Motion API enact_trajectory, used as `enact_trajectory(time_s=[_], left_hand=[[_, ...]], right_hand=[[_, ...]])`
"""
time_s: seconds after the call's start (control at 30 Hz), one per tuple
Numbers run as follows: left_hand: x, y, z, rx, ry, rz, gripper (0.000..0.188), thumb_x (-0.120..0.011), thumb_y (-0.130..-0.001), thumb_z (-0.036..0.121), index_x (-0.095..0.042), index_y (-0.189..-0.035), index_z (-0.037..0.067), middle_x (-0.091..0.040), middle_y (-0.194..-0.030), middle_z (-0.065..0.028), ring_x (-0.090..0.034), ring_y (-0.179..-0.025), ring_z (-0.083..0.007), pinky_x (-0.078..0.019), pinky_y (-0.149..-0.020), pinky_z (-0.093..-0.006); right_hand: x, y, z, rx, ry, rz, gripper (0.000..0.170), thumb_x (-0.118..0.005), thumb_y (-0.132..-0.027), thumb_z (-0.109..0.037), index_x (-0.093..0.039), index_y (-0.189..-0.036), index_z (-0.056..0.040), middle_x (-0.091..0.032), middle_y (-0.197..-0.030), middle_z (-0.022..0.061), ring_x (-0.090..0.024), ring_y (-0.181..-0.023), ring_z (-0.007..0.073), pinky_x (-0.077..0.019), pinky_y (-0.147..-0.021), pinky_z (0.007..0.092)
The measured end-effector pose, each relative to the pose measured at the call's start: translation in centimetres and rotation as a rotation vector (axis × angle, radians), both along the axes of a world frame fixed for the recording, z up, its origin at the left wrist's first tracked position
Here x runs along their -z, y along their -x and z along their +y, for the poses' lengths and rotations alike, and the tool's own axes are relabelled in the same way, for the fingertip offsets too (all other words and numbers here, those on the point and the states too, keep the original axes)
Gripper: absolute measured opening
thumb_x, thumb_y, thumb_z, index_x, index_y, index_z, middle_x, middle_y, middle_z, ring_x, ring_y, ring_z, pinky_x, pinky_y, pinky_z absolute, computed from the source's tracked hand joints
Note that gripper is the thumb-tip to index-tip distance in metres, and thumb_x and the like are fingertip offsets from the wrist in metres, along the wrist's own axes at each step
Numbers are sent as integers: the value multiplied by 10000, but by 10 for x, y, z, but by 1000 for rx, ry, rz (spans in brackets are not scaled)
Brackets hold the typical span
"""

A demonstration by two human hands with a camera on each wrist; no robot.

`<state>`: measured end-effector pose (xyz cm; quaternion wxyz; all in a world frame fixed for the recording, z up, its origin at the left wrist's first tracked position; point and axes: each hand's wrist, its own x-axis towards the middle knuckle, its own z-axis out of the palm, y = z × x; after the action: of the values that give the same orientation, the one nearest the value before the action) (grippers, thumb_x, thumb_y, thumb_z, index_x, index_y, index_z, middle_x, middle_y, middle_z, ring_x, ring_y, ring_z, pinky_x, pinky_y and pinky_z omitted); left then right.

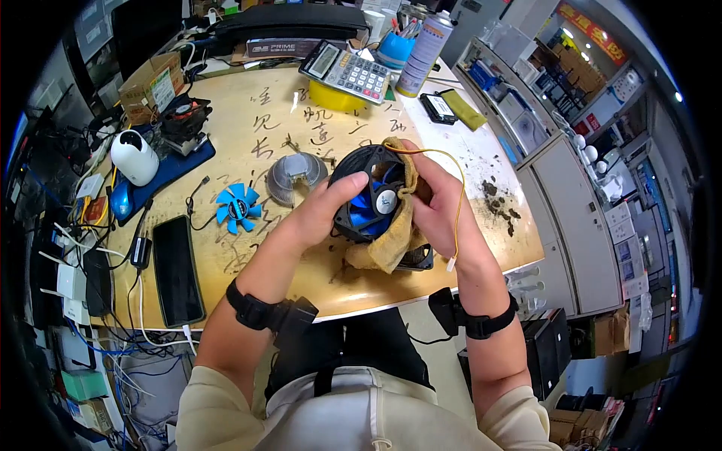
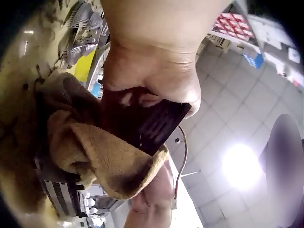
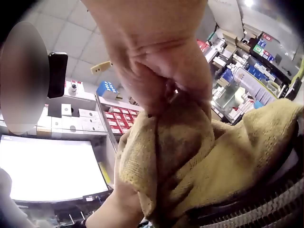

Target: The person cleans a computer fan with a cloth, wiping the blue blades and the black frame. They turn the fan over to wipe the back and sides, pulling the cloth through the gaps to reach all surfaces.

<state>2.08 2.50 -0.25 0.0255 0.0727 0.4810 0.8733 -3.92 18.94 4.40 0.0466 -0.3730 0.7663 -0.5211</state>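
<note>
My left hand (image 1: 325, 207) grips a black cooling fan (image 1: 347, 167) with blue blades by its left side, thumb on the frame. A brown cloth (image 1: 392, 244) is bunched in my right hand (image 1: 438, 203), pressed against the fan's right side and hanging below it. In the right wrist view the cloth (image 3: 185, 152) covers most of that hand's fingers. The fan's yellow cable (image 1: 458, 195) loops over the right hand to a white plug (image 1: 450, 264). Under the cloth, a dark finned part (image 1: 417, 258) lies at the table's front.
Left of the fan lie a round finned heatsink (image 1: 289, 179) and a loose blue fan blade wheel (image 1: 238, 208). A phone (image 1: 178, 267) rests at the left edge. Dark dirt crumbs (image 1: 496, 204) are scattered at right. A calculator (image 1: 350, 71) and spray can (image 1: 425, 56) stand behind.
</note>
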Motion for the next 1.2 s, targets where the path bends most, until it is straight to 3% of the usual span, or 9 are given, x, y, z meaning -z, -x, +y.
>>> enact_trajectory(time_s=[0.1,0.2,0.3,0.5,0.7,0.8,0.9,1.0,1.2], left_hand=[[-2,-1,4,-30,12,22,446,-495,-859,359,-495,-1141,15,-578,-996,-39,-554,-870,-96,-460,-777,-247],[1,3,3,-42,11,28,429,-498,-858,347,-506,-1127,13,-583,-981,-40,-560,-856,-95,-466,-761,-242],[-2,3,1,-67,-8,16,416,-506,-854,335,-518,-1114,10,-591,-971,-47,-571,-847,-100,-475,-745,-239],[-11,0,-3,-46,-153,-58,387,-526,-842,286,-522,-1108,4,-596,-979,-65,-583,-857,-114,-486,-742,-250],[-8,2,0,-127,-72,144,368,-518,-847,265,-524,-1105,3,-594,-978,-70,-577,-857,-107,-483,-743,-249],[-9,4,3,-170,-111,118,352,-506,-853,262,-538,-1078,-6,-605,-947,-67,-588,-818,-108,-488,-717,-243],[-3,9,-6,-50,-210,-8,349,-494,-860,271,-551,-1051,-16,-618,-913,-64,-601,-768,-113,-494,-685,-235],[-5,6,-5,-7,-226,-65,372,-478,-872,312,-555,-1046,-9,-628,-921,-71,-618,-777,-125,-510,-710,-247],[-11,2,-2,49,-200,-92,376,-453,-884,328,-543,-1069,13,-624,-952,-70,-615,-819,-125,-509,-744,-258]], right_hand=[[1,-4,-2,20,90,-132,515,-506,-731,109,-437,-1234,21,-539,-1131,145,-542,-1030,192,-406,-879,250],[1,1,1,14,40,-164,559,-447,-790,136,-360,-1321,-14,-543,-1127,47,-519,-974,90,-413,-842,208],[0,5,7,-38,-43,-61,550,-445,-800,127,-356,-1323,-17,-536,-1135,46,-509,-988,90,-410,-851,211],[0,1,2,-49,-42,-106,520,-455,-806,117,-378,-1304,-14,-535,-1128,40,-508,-987,90,-410,-859,220],[-3,-5,-8,-49,111,-195,487,-450,-804,86,-406,-1280,-10,-543,-1116,37,-524,-974,103,-412,-842,217],[-4,-10,-12,-40,198,-336,498,-428,-793,76,-395,-1284,0,-541,-1118,40,-519,-994,106,-404,-851,218],[-4,-12,-10,-129,184,-430,565,-395,-768,91,-332,-1323,5,-502,-1177,62,-487,-1058,121,-375,-896,227],[-1,-5,-1,-200,125,-366,589,-420,-752,83,-311,-1327,13,-459,-1231,86,-429,-1125,146,-330,-949,239],[2,-1,5,-210,199,-466,566,-454,-770,57,-324,-1320,16,-473,-1211,79,-435,-1108,138,-336,-946,244]])
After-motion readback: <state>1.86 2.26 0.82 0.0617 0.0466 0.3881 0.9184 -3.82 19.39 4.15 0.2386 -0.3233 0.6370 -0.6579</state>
